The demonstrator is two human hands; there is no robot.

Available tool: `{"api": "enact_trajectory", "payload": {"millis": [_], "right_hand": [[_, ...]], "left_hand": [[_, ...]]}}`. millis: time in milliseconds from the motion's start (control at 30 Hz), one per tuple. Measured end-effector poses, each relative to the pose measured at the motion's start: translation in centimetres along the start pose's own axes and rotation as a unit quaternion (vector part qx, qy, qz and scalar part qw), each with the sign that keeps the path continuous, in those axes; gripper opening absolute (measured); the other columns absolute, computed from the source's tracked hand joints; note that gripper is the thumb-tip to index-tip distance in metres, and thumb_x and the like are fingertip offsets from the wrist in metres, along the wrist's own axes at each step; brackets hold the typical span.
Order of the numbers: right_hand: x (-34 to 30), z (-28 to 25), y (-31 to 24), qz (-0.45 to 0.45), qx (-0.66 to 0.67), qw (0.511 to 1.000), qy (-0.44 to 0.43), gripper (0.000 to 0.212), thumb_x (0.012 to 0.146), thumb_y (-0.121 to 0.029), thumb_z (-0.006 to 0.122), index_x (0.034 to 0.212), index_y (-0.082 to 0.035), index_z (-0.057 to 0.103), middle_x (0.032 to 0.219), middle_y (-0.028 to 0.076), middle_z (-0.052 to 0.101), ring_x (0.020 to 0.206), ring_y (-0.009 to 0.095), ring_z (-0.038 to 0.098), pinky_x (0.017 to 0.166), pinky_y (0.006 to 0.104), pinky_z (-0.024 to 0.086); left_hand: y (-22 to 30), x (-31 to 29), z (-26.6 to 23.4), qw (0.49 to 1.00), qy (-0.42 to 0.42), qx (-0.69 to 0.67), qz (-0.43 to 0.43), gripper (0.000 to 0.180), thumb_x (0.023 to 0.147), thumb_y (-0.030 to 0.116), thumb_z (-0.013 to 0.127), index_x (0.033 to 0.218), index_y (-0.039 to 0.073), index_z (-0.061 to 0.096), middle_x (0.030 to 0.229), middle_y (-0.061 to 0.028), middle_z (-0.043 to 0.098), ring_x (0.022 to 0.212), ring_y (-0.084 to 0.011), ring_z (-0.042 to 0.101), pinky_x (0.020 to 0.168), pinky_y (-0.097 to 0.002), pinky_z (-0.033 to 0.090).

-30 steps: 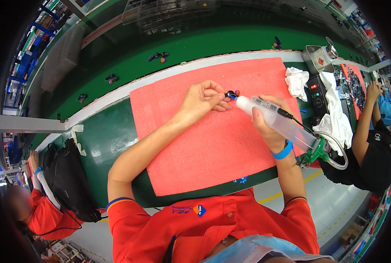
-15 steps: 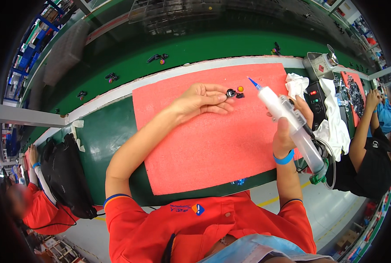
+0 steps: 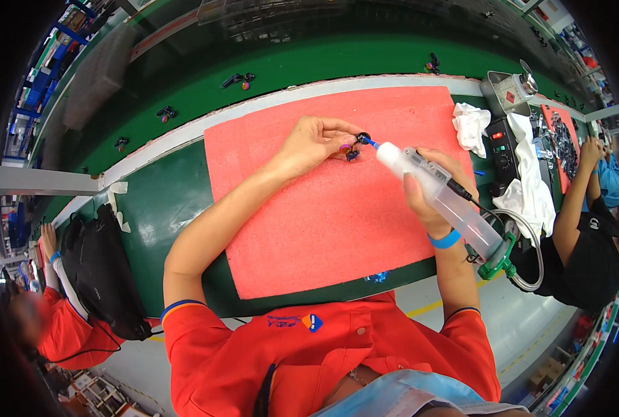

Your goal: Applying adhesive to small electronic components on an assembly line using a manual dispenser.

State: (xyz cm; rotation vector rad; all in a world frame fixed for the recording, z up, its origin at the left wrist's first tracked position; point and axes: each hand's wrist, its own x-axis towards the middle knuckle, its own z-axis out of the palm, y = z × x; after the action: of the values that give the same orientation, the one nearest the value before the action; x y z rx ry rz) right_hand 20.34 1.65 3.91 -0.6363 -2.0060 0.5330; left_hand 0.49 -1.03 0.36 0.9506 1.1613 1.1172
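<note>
Between the fingertips of my left hand is a small black part with a round black ring and a shiny coloured lens-like disc. My right hand is wrapped round a translucent dispensing syringe, which has a blue needle tip, a green cap and a clear air hose. The blue tip meets the part at its black ring; whether it touches or only hovers there, I cannot tell. Both hands are above a pink foam mat.
Beyond the mat's far edge, a green belt carries several black parts. On the right are a black control box, white cloths and a metal can. A black bag lies left. People work at both sides.
My right hand has brought the syringe left, its blue tip now at the black part. My left hand has tilted the part and drawn it slightly left. The parts on the belt have shifted left.
</note>
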Motion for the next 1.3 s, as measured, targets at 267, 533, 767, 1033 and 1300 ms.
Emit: {"api": "enact_trajectory", "payload": {"millis": [267, 533, 767, 1033, 1300], "right_hand": [[-0.2, 0.4, 0.2, 0.038, -0.024, 0.999, -0.012, 0.032, 0.061, -0.008, 0.066, 0.089, 0.002, 0.055, 0.081, 0.012, 0.060, 0.071, 0.018, 0.060, 0.064, 0.0261, 0.048], [-0.2, 0.3, -0.2, 0.023, -0.033, 0.999, -0.012, 0.031, 0.061, -0.008, 0.066, 0.088, 0.002, 0.055, 0.081, 0.012, 0.060, 0.071, 0.018, 0.061, 0.063, 0.0264, 0.049], [0.0, 0.1, -0.1, 0.021, -0.033, 0.999, -0.015, 0.028, 0.062, -0.007, 0.065, 0.087, 0.003, 0.056, 0.080, 0.012, 0.060, 0.070, 0.019, 0.061, 0.063, 0.0265, 0.049], [-0.5, 0.4, 0.9, 0.089, 0.059, 0.994, 0.006, 0.031, 0.062, -0.010, 0.066, 0.088, 0.000, 0.055, 0.079, 0.012, 0.060, 0.072, 0.018, 0.059, 0.063, 0.0280, 0.049], [-1.6, 0.1, 1.7, 0.036, 0.181, 0.972, 0.149, 0.040, 0.074, -0.013, 0.054, 0.106, 0.005, 0.039, 0.093, 0.020, 0.050, 0.065, 0.025, 0.056, 0.054, 0.0323, 0.051]], "left_hand": [[-0.2, 0.0, 0.0, 1.000, -0.003, 0.024, 0.017, 0.020, 0.079, 0.001, 0.049, 0.097, -0.007, 0.053, 0.084, -0.0134, 0.060, 0.075, -0.0158, 0.060, 0.069, -0.0242, 0.048], [-0.2, -0.3, 0.1, 0.999, -0.002, 0.032, 0.021, 0.019, 0.079, 0.001, 0.049, 0.096, -0.006, 0.055, 0.085, -0.0128, 0.060, 0.076, -0.0153, 0.059, 0.070, -0.0234, 0.048], [-0.2, 0.0, 0.2, 0.999, -0.013, 0.028, 0.016, 0.019, 0.079, 0.001, 0.049, 0.096, -0.006, 0.055, 0.086, -0.0125, 0.060, 0.076, -0.0146, 0.059, 0.070, -0.0231, 0.048], [-0.2, 0.1, -0.3, 0.999, 0.042, 0.016, 0.029, 0.018, 0.079, 0.002, 0.049, 0.095, -0.006, 0.055, 0.085, -0.0122, 0.060, 0.075, -0.0138, 0.059, 0.067, -0.0227, 0.048], [2.2, 4.0, -5.4, 0.897, 0.268, 0.293, 0.194, 0.008, 0.071, 0.007, 0.058, 0.077, 0.005, 0.063, 0.086, -0.0088, 0.060, 0.075, -0.0216, 0.057, 0.063, -0.0311, 0.046]]}}
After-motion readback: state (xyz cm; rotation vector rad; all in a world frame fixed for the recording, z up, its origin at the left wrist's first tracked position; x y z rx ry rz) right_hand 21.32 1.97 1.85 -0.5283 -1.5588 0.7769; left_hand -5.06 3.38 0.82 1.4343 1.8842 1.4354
